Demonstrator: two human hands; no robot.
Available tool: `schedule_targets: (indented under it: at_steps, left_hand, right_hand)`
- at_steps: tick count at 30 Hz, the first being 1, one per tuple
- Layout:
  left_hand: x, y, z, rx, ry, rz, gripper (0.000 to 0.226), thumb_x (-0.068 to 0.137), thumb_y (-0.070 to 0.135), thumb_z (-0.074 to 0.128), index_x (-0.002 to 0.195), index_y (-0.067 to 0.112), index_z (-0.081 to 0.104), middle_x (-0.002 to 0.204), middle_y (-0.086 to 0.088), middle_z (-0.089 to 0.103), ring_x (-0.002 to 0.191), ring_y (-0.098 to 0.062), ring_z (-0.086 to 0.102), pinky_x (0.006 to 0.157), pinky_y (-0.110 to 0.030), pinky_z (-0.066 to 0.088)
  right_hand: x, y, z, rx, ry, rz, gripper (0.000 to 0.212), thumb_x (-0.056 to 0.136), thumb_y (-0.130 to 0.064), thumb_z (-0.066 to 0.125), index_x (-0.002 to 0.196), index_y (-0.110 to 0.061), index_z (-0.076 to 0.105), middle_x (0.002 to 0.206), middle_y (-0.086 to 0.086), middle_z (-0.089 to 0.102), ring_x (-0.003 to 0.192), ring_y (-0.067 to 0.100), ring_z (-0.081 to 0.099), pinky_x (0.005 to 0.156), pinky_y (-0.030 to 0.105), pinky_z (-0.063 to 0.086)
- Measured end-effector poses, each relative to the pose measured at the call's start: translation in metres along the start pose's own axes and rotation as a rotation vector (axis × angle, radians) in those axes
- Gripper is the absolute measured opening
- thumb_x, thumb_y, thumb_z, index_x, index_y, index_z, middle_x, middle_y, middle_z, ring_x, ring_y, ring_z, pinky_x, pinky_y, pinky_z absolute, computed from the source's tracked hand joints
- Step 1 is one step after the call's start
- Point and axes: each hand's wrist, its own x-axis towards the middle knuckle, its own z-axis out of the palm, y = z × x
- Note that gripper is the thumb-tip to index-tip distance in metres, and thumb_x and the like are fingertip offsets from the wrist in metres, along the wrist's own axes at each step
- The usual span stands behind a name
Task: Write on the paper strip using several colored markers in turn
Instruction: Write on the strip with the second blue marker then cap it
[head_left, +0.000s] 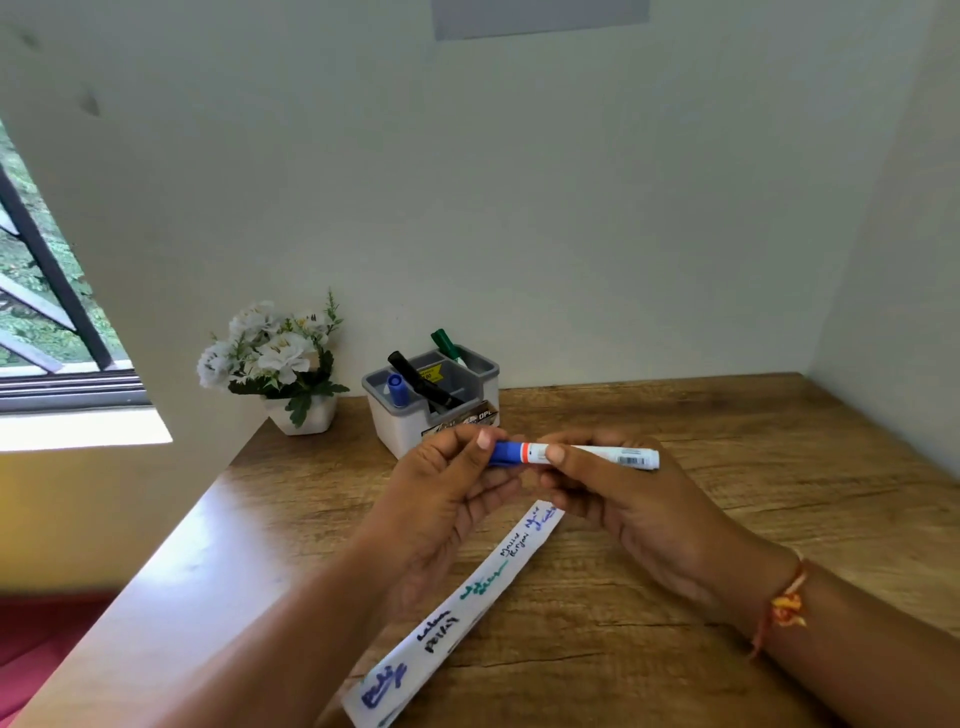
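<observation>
Two hands meet over the middle of the wooden table (727, 467), both clamped on one blue marker (597, 454) held level in the air. The left hand (447, 483) curls its fingers and thumb round the blue cap (506, 453). The right hand (623, 509) pinches the white barrel just beside the orange ring, and the barrel's end sticks out past it to the right. The cap sits against the barrel; whether it is fully seated I cannot tell.

Under the hands the paper strip (483, 592) lies flat on the wood, slanting from near the right hand down towards the table's left edge. It carries blue, black and green writing along its length. Its far end is just below the fingers, and its near end lies close to the picture's lower border.

Behind the hands a grey-and-white organizer (410, 426) stands near the back wall. It holds a second blue marker (397, 389), a leaning black marker (415, 376) and a green marker (447, 343). A white pot of flowers (306, 415) sits at the back left corner, beside the window (41, 291).

Bare wood stretches right of the strip and organizer to the side wall. An orange thread band (787, 608) circles the right wrist.
</observation>
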Motion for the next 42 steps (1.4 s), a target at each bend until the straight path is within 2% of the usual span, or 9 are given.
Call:
schedule_targets:
  at_steps: [6, 11, 15, 17, 20, 24, 32, 40, 42]
  left_hand:
    - [-0.002, 0.007, -0.010, 0.102, -0.007, 0.106, 0.022, 0.089, 0.007, 0.063, 0.110, 0.000, 0.062, 0.106, -0.021, 0.074, 0.086, -0.022, 0.073, 0.078, -0.030, 0.062]
    - [0.000, 0.008, -0.016, 0.266, 0.064, 0.223, 0.029, 0.088, 0.001, 0.067, 0.115, 0.005, 0.058, 0.105, -0.014, 0.076, 0.099, -0.029, 0.072, 0.084, -0.037, 0.060]
    - [0.002, 0.007, -0.014, 0.303, 0.138, 0.306, 0.034, 0.087, 0.006, 0.071, 0.117, 0.011, 0.056, 0.104, -0.007, 0.077, 0.100, -0.022, 0.073, 0.087, -0.037, 0.059]
    - [0.004, 0.008, -0.017, 0.330, 0.200, 0.337, 0.038, 0.086, 0.009, 0.074, 0.118, 0.016, 0.055, 0.106, -0.002, 0.077, 0.100, -0.014, 0.073, 0.092, -0.037, 0.057]
    - [0.008, 0.008, -0.024, 0.446, 0.260, 0.387, 0.041, 0.083, 0.014, 0.078, 0.117, 0.020, 0.056, 0.107, 0.003, 0.072, 0.098, -0.009, 0.071, 0.091, -0.033, 0.057]
    - [0.011, 0.007, -0.031, 0.649, 0.278, 0.431, 0.039, 0.082, 0.021, 0.080, 0.112, 0.028, 0.056, 0.102, 0.009, 0.069, 0.094, -0.007, 0.067, 0.083, -0.023, 0.056]
    - [0.013, 0.012, -0.042, 0.791, 0.228, 0.445, 0.042, 0.080, 0.028, 0.080, 0.113, 0.032, 0.055, 0.101, 0.014, 0.067, 0.089, 0.002, 0.064, 0.075, -0.017, 0.054]
    - [0.018, 0.009, -0.048, 0.810, 0.183, 0.445, 0.043, 0.080, 0.026, 0.081, 0.114, 0.029, 0.055, 0.100, 0.012, 0.065, 0.090, -0.001, 0.063, 0.077, -0.014, 0.053]
    - [0.019, 0.009, -0.050, 0.829, 0.172, 0.438, 0.044, 0.079, 0.026, 0.082, 0.114, 0.027, 0.055, 0.101, 0.011, 0.065, 0.091, -0.002, 0.063, 0.077, -0.010, 0.051]
  right_hand:
    - [0.006, -0.019, -0.010, -0.079, -0.122, 0.130, 0.025, 0.097, -0.020, 0.058, 0.103, -0.008, 0.079, 0.104, 0.015, 0.078, 0.090, 0.019, 0.076, 0.079, 0.030, 0.063]
    - [0.013, -0.033, 0.001, -0.841, -0.178, 0.029, 0.016, 0.091, -0.029, 0.070, 0.105, -0.033, 0.076, 0.095, -0.009, 0.078, 0.085, 0.005, 0.073, 0.071, 0.024, 0.056]
    - [0.025, -0.032, 0.023, -1.036, -0.188, -0.081, 0.022, 0.085, -0.039, 0.074, 0.108, -0.038, 0.075, 0.075, -0.019, 0.075, 0.074, -0.003, 0.070, 0.075, 0.027, 0.055]
    - [0.039, -0.030, 0.027, -1.031, -0.141, -0.115, 0.019, 0.087, -0.038, 0.073, 0.106, -0.033, 0.076, 0.069, -0.020, 0.074, 0.067, -0.005, 0.068, 0.078, 0.028, 0.056]
    - [0.077, -0.031, 0.025, -0.881, 0.092, -0.216, 0.019, 0.086, -0.033, 0.075, 0.103, -0.023, 0.075, 0.092, -0.004, 0.079, 0.089, 0.012, 0.074, 0.091, 0.043, 0.058]
    - [0.125, -0.035, 0.026, -0.679, 0.260, -0.356, 0.013, 0.086, -0.025, 0.076, 0.094, -0.019, 0.068, 0.087, 0.001, 0.074, 0.084, 0.022, 0.075, 0.086, 0.048, 0.061]
    - [0.162, -0.033, 0.044, -0.547, 0.381, -0.457, 0.018, 0.088, -0.025, 0.074, 0.099, -0.017, 0.062, 0.087, -0.003, 0.068, 0.082, 0.017, 0.072, 0.085, 0.043, 0.062]
    - [0.176, -0.007, 0.040, -0.876, 0.322, -0.375, 0.025, 0.083, -0.027, 0.079, 0.100, -0.011, 0.070, 0.090, 0.003, 0.072, 0.083, 0.016, 0.066, 0.066, 0.015, 0.048]
    - [0.175, 0.003, 0.036, -0.931, 0.294, -0.340, 0.027, 0.081, -0.026, 0.080, 0.101, -0.010, 0.071, 0.096, 0.007, 0.075, 0.085, 0.018, 0.067, 0.069, 0.019, 0.046]
